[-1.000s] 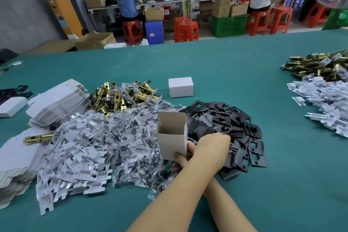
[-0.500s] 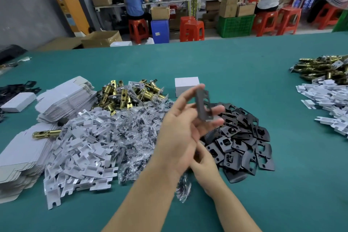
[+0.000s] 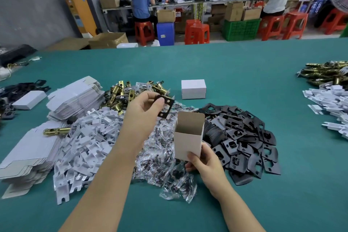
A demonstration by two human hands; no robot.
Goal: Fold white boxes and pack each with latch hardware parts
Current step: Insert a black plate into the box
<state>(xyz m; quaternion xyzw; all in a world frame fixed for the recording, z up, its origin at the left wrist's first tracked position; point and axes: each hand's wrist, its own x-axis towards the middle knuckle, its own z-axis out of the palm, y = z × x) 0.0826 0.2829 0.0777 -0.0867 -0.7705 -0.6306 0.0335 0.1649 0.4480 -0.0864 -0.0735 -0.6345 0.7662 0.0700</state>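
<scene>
My right hand (image 3: 204, 164) grips an open-topped white box (image 3: 188, 137) upright by its lower end, above the bagged screws. My left hand (image 3: 145, 111) pinches a black strike plate (image 3: 166, 106) just up and left of the box's mouth. Right of the box lies a heap of black plates (image 3: 244, 137). A pile of clear screw bags (image 3: 165, 160) sits under my hands. White plastic inserts (image 3: 86, 143) lie to the left, brass latches (image 3: 122, 94) behind them, and flat white box blanks (image 3: 75, 98) further left. A closed white box (image 3: 193, 88) stands behind.
The green table (image 3: 244, 73) stretches back and right. More brass latches (image 3: 325, 73) and white inserts (image 3: 329, 103) lie at the right edge. Flat blanks (image 3: 28, 154) and another closed box (image 3: 30, 100) are at the left. People work at benches behind.
My left hand carried the black plate left and lower. The white box, hidden half a second ago, is up again in my right hand below the plate.
</scene>
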